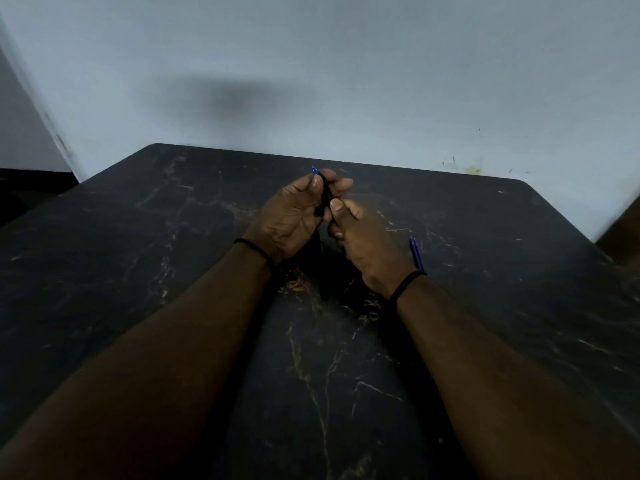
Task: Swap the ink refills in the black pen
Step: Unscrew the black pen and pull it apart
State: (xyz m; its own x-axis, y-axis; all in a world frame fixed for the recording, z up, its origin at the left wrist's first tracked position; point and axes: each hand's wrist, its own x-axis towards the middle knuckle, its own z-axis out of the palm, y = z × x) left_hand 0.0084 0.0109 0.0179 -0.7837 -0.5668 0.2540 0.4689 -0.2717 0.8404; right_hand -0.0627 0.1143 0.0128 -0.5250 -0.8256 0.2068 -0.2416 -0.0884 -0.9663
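Note:
Both hands hold the black pen [326, 197] above the middle of the dark marble table [173, 271]. My left hand [294, 216] pinches the pen's upper part between thumb and fingers. A blue refill tip [315, 170] sticks out past its fingertips. My right hand [360, 237] grips the pen's lower part, thumb on top. A dark, pen-like piece [320, 268] lies on the table under my wrists, partly hidden. A thin blue refill [417, 253] lies on the table just right of my right hand.
The table's far edge meets a pale wall [346, 81]. A brown surface [623, 230] shows past the table's right edge. The room is dim.

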